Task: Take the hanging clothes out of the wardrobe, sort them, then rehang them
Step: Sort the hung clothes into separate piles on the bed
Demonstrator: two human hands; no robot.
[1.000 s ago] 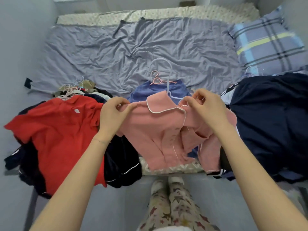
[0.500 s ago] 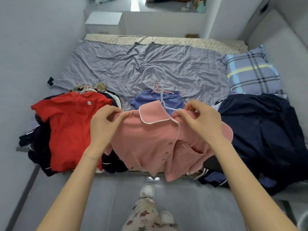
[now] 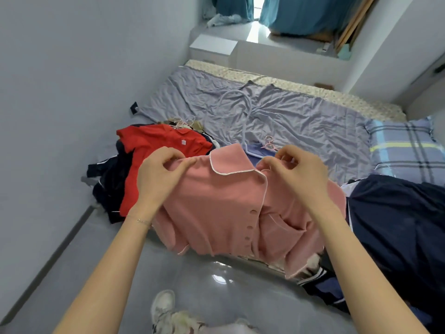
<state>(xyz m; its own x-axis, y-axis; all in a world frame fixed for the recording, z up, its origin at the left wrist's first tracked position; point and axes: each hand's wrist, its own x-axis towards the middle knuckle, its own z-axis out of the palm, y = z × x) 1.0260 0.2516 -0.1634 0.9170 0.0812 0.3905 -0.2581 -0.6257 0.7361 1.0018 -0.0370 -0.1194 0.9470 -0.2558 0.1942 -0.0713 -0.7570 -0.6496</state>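
A pink buttoned shirt (image 3: 216, 208) with white piping on its collar hangs in the air in front of the bed. My left hand (image 3: 159, 177) pinches its left shoulder. My right hand (image 3: 296, 177) pinches the right shoulder beside the collar. A pale lilac hanger (image 3: 244, 116) sticks up out of the shirt's neck, its hook above the bed. Behind the shirt a blue garment (image 3: 258, 151) with a small pink hanger (image 3: 269, 144) lies on the bed.
A red shirt (image 3: 154, 162) tops a dark pile at the bed's left, with several hangers (image 3: 183, 121) behind it. A navy heap (image 3: 397, 227) fills the right. The grey sheet (image 3: 313, 121), a plaid pillow (image 3: 404, 148) and the left wall (image 3: 60, 92) surround them. My shoe (image 3: 163, 307) is on the floor.
The view has tilted up and swung, showing the far room and curtains. Both hands keep hold of the pink shirt, now lifted higher off the bed's edge.
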